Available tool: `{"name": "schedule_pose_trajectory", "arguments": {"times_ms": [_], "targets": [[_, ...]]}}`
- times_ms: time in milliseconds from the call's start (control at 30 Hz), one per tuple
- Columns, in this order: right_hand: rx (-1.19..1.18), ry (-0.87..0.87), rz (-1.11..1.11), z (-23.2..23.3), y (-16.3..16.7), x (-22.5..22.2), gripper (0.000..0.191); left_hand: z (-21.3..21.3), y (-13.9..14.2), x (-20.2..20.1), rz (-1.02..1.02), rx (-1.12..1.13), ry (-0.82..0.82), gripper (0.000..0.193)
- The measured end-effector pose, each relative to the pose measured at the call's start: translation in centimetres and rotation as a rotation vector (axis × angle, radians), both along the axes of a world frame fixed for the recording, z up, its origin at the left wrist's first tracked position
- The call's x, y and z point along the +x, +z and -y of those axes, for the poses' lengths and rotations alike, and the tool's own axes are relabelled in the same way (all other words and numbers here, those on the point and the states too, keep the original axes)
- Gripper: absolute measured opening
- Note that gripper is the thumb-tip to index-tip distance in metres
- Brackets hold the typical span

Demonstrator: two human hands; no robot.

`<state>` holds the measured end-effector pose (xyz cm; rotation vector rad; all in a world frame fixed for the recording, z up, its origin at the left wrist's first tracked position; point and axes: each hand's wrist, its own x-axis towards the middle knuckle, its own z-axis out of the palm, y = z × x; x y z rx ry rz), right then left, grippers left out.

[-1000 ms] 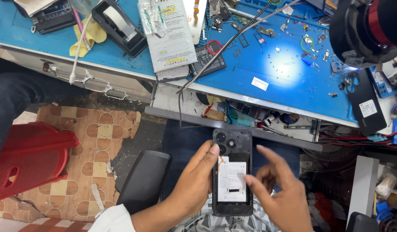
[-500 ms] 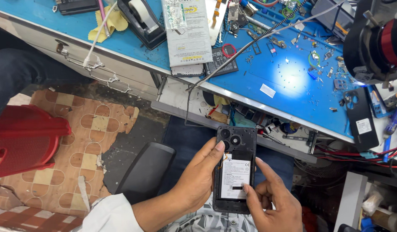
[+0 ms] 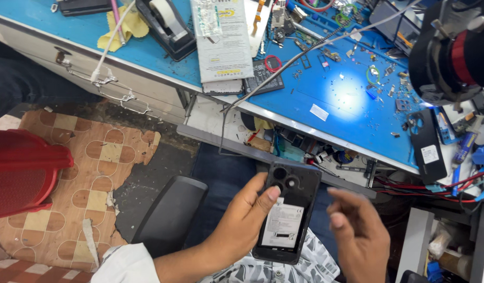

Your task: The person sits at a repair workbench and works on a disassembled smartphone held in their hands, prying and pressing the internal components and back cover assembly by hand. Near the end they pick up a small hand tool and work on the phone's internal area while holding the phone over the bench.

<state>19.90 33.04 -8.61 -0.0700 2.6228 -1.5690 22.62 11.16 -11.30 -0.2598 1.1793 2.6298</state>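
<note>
Two hands, left hand (image 3: 242, 220) clamped on glossy black rectangular phone back (image 3: 286, 215), right hand (image 3: 357, 230) loose, fingers apart

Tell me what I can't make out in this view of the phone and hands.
Head view only:
- Phone: front face is turned away; left hand covers its left edge.
- Right hand: motion-blurred, so finger pose is unclear; its wrist is cut off by the bottom edge.
- Small parts on the blue bench: too small, and partly washed out by lamp glare.
- Open drawer: contents shadowed under the bench.
</note>
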Motion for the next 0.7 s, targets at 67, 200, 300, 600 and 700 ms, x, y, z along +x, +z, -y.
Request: {"name": "schedule_pose_trajectory", "arguments": {"times_ms": [67,200,300,600,700], "targets": [[-0.079,0.002,-0.025,0.4,0.0,-1.4,0.038,-0.3,0.3,0.4,-0.042,-0.144,-0.028,0.026],[-0.106,0.146,0.107,1.2,-0.2,-3.5,0.029,-0.5,0.7,0.7,-0.113,-0.287,-0.07,0.025],[-0.051,0.19,0.158,1.7,-0.5,-4.3,0.026,-0.4,0.9,0.7,-0.135,-0.314,-0.095,0.024],[-0.2,0.25,0.157,1.4,-1.5,-4.0,0.03,0.1,1.0,0.5,-0.108,-0.4,-0.171,0.021],[-0.268,0.252,0.154,0.8,-2.4,-3.6,0.034,0.2,1.1,0.5,-0.101,-0.377,-0.165,0.021]]}}
